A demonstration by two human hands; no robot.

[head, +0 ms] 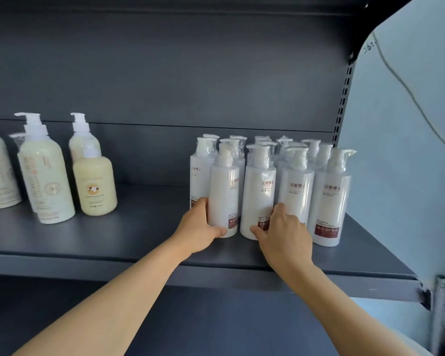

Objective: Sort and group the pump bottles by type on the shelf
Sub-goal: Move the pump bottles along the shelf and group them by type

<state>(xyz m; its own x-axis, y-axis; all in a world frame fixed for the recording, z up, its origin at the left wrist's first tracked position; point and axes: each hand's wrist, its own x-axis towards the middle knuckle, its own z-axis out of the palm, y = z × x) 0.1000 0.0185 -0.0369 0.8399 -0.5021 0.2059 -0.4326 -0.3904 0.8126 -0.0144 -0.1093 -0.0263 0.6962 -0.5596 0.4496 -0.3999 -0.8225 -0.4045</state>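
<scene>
Here the dark shelf (93, 235) carries white conditioner bottles (329, 196) clustered right, cream bottles (46, 181) well apart left. Left hand (198, 227) curls its grip round one front bottle (222, 194); right hand (285, 232) grips its neighbour (257, 191).

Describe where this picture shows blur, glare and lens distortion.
Head view: the cream pump bottles at left are motion-blurred; glare streaks the plastic wrap on the white conditioner bottles; the wide lens bends the shelf upright and the pale wall.
</scene>
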